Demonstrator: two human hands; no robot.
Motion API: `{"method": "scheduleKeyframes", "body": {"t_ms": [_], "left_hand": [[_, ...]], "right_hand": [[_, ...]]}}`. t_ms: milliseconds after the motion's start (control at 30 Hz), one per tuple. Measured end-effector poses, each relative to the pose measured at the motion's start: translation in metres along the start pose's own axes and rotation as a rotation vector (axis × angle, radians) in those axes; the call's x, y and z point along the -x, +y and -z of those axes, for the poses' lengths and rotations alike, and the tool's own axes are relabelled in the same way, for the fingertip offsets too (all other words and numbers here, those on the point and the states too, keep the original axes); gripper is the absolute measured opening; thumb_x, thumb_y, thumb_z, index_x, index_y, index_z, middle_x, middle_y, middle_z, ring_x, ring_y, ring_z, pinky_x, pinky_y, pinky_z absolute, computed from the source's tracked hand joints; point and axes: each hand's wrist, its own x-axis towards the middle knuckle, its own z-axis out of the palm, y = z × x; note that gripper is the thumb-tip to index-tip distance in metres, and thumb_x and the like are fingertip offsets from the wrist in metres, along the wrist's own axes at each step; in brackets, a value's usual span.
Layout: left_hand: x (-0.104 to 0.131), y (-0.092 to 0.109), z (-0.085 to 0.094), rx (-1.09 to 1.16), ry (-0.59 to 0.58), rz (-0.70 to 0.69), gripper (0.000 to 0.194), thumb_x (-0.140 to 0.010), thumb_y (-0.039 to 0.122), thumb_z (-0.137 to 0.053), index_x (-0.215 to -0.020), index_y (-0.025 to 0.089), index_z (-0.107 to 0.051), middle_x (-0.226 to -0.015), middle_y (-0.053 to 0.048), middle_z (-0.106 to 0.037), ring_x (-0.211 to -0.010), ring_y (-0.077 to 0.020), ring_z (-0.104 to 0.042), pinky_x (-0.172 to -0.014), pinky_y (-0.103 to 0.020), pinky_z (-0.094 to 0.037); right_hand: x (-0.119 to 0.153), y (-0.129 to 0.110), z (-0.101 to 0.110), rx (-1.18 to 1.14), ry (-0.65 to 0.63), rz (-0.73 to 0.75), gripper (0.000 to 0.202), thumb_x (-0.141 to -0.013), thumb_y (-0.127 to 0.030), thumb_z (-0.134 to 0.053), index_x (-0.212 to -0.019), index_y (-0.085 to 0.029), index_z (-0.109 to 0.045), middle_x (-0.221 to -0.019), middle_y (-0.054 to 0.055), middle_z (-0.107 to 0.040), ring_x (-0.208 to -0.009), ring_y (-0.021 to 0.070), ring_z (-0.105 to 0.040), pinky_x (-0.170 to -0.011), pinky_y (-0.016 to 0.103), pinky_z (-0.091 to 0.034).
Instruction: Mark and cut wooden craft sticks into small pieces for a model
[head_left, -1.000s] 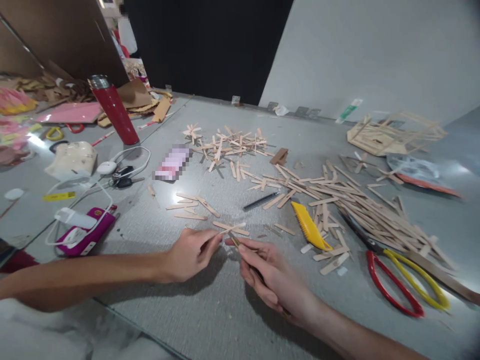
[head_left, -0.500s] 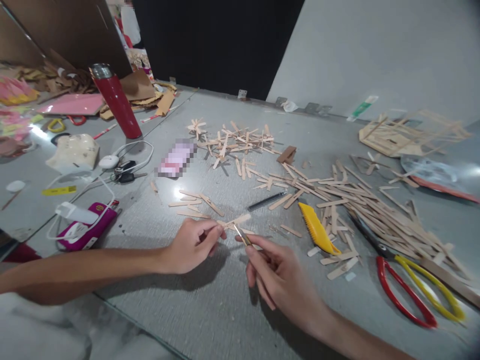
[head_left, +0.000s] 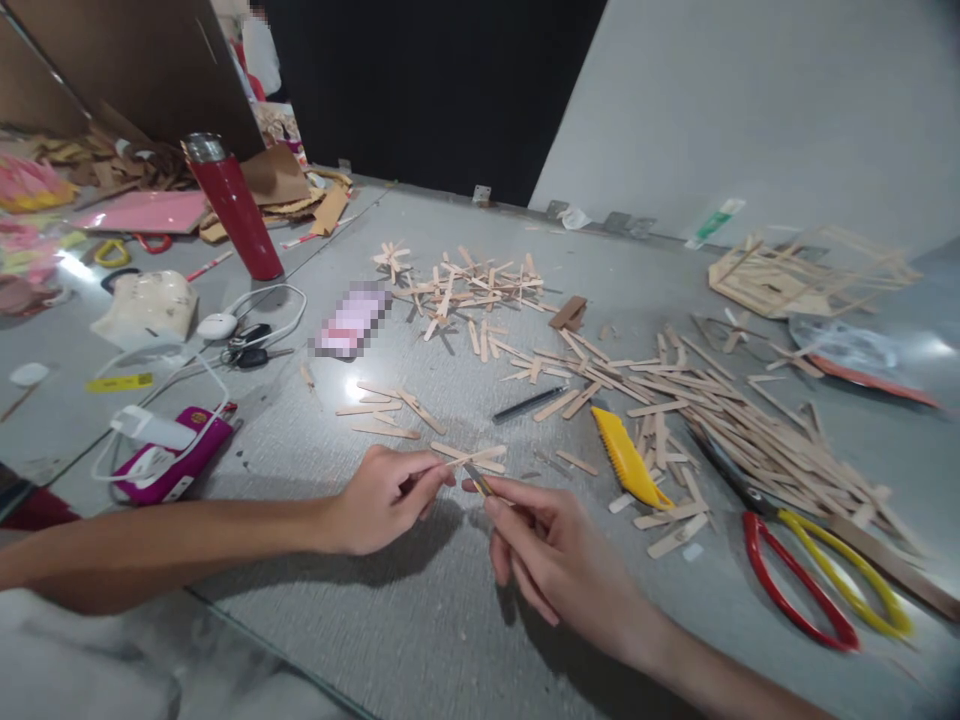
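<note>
My left hand [head_left: 390, 497] is closed, pinching one end of a thin wooden craft stick [head_left: 486, 455] between thumb and forefinger. The stick points to the right, just above the table. In my right hand [head_left: 544, 545] is a slim craft knife [head_left: 477, 479], gripped between thumb and fingers. Its blade tip is at the underside of the stick; whether it touches, I cannot tell. Most of the knife is hidden by my fingers. Behind my hands lies a small group of loose craft sticks [head_left: 381, 408].
A yellow cutter [head_left: 624, 455] and scissors with red and yellow handles [head_left: 799, 580] lie at right, beside a big stick pile [head_left: 750, 420]. More sticks [head_left: 480, 285] lie farther back. A red flask [head_left: 240, 220], a purple power bank [head_left: 176, 455] and a phone [head_left: 352, 320] stand or lie left.
The stick in my left hand now sits at a slightly different angle, and the knife tip has shifted a little left and down. Both hands keep their grips.
</note>
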Motion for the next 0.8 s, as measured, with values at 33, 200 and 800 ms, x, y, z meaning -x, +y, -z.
{"method": "scheduleKeyframes", "body": {"t_ms": [33, 200, 800], "left_hand": [[-0.001, 0.000, 0.001, 0.040, -0.015, 0.021, 0.040, -0.105, 0.031, -0.044, -0.074, 0.015, -0.064, -0.052, 0.003, -0.057, -0.045, -0.0066, -0.044, -0.049, -0.017, -0.033], [-0.006, -0.004, 0.005, 0.264, -0.111, 0.161, 0.039, -0.103, 0.043, -0.049, -0.083, 0.014, -0.066, -0.052, 0.004, -0.056, -0.041, -0.0069, -0.040, -0.044, -0.017, -0.030], [-0.010, -0.003, 0.006, 0.347, -0.180, 0.243, 0.041, -0.101, 0.047, -0.056, -0.077, 0.014, -0.064, -0.050, 0.003, -0.055, -0.042, -0.0074, -0.043, -0.043, -0.017, -0.032]], "right_hand": [[-0.001, 0.000, 0.001, 0.002, -0.014, 0.003, 0.063, -0.096, -0.064, -0.052, -0.122, -0.011, -0.073, -0.054, -0.004, -0.060, -0.029, 0.0057, -0.039, -0.034, 0.018, -0.022], [-0.004, 0.007, 0.002, 0.134, 0.077, 0.148, 0.055, -0.101, -0.056, -0.050, -0.112, -0.010, -0.078, -0.053, -0.003, -0.056, -0.033, 0.0080, -0.039, -0.034, 0.021, -0.026], [0.002, 0.037, 0.014, 1.580, 0.237, 0.779, 0.067, -0.077, 0.013, -0.044, -0.141, 0.003, -0.062, -0.079, 0.009, -0.074, -0.051, 0.0170, -0.066, -0.046, 0.027, -0.051]]}}
